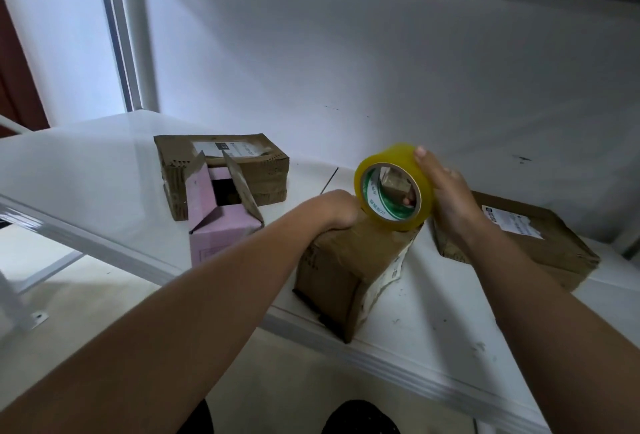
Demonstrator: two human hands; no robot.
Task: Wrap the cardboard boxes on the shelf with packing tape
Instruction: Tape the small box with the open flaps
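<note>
We see the brown cardboard box (349, 267) standing at the front edge of the white metal shelf (433, 298). Our left hand (334, 208) presses down on its top, fingers curled over the far edge. Our right hand (446, 194) grips the yellow roll of packing tape (393, 188), which touches the box top. At ten o'clock sits an open pink carton (221, 222), behind it a flat brown parcel (221, 170); at three o'clock lies another labelled parcel (530, 239).

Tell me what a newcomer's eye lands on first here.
The yellow tape roll, held upright by the right hand on top of the middle box at the shelf's front edge. The left hand rests on that box's top. Left of it, a pink box stands with flaps open.
</note>
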